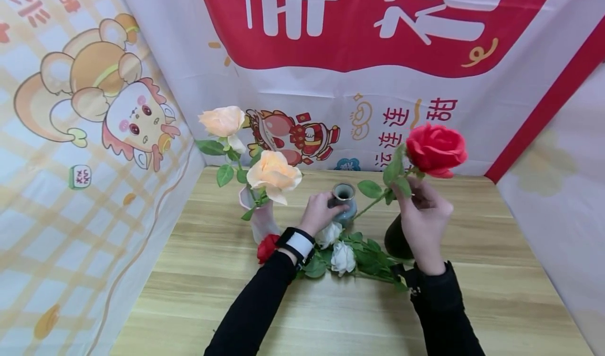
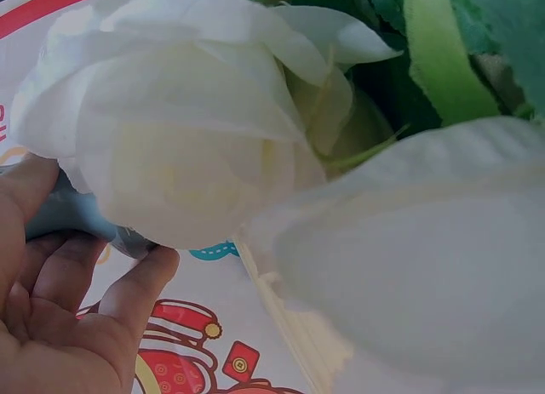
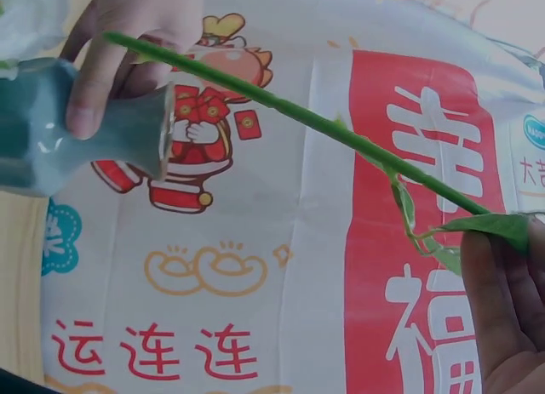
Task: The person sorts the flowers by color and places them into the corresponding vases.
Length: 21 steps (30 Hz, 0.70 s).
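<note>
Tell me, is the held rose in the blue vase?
Out: the right hand holds the red rose, and its stem ends outside the blue vase.

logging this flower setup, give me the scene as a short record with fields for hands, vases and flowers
left hand: grips the blue-grey vase near its neck
right hand: holds a red rose by its stem
stem position: lower end not in the blue-grey vase
pink vase: holds two peach roses
lying on table: white roses with green leaves
partly hidden: second red bloom by left wrist; dark object behind right hand
</note>
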Tool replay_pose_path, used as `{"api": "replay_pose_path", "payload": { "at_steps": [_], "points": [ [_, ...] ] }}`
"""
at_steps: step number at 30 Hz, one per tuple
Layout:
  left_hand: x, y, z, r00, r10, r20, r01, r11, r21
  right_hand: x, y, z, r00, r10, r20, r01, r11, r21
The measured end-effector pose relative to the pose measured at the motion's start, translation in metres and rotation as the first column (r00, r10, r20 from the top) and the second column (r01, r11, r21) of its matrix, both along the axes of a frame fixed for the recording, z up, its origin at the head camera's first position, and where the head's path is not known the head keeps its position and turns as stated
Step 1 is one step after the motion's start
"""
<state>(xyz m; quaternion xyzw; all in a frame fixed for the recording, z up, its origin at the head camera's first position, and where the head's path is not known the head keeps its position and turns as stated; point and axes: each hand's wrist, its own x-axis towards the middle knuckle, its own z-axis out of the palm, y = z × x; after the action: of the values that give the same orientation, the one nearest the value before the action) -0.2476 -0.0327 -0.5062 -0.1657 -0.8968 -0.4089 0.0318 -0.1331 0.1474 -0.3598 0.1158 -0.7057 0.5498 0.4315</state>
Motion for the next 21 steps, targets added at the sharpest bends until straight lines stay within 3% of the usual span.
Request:
{"api": "replay_pose_path", "payload": {
  "at_steps": [6, 13, 17, 21],
  "points": [
    [0.001, 0.001, 0.001, 1.000, 0.013, -0.017, -0.014, 1.000, -0.026, -0.005, -0.001, 0.001, 0.999, 0.021, -0.043, -0.028, 0.983, -0.184],
    [0.002, 0.001, 0.002, 1.000, 0.019, -0.002, -0.019, 1.000, -0.011, -0.012, -0.005, 0.001, 0.992, 0.008, -0.126, -0.060, 0.904, -0.422],
    [0.002, 0.000, 0.002, 1.000, 0.018, -0.005, -0.018, 1.000, 0.003, -0.015, -0.007, -0.001, 0.990, -0.089, -0.110, 0.037, 0.913, -0.407],
    [0.002, 0.000, 0.002, 1.000, 0.016, -0.002, -0.016, 1.000, -0.011, -0.016, -0.010, -0.006, 0.986, -0.159, -0.055, 0.135, 0.943, -0.304]
  ]
}}
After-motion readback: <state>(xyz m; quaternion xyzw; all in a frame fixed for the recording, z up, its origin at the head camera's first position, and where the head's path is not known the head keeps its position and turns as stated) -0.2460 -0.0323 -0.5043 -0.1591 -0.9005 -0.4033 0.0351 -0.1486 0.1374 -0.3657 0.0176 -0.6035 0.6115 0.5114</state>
